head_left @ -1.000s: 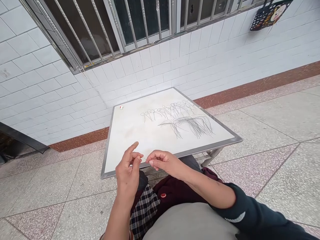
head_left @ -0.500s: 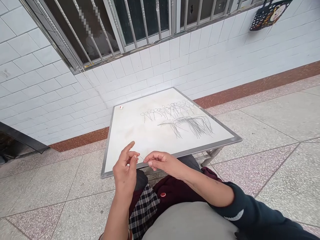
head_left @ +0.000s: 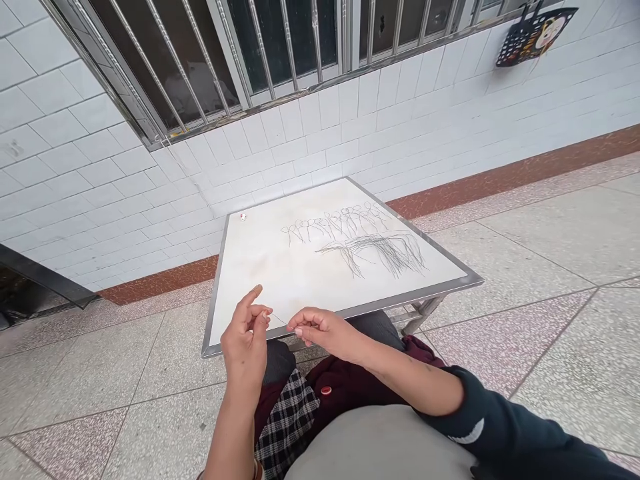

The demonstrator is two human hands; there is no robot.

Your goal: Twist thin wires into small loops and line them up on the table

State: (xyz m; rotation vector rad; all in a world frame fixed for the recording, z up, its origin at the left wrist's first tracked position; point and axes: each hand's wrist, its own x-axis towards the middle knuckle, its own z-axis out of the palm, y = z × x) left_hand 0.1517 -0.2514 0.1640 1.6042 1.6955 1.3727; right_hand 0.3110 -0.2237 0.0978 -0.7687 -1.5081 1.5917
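Above the near edge of the white table [head_left: 265,253], my left hand [head_left: 246,333] pinches one end of a thin dark wire [head_left: 279,319], its index finger raised. The fingertips of my right hand [head_left: 320,328] are closed on the wire's other end, so it spans the short gap between both hands. On the right half of the tabletop lie many thin dark wires: a row of pieces with looped ends [head_left: 335,223] at the back, and a loose pile of long, plain pieces [head_left: 390,253] in front of them.
A small red and white object [head_left: 243,217] sits at the table's far left corner. Behind the table stands a white tiled wall [head_left: 300,147] with a barred window. A dotted bag [head_left: 535,37] hangs at the upper right.
My left hand has moved slightly left, away from my right hand, and more of the wire shows between them. My right hand has barely moved.
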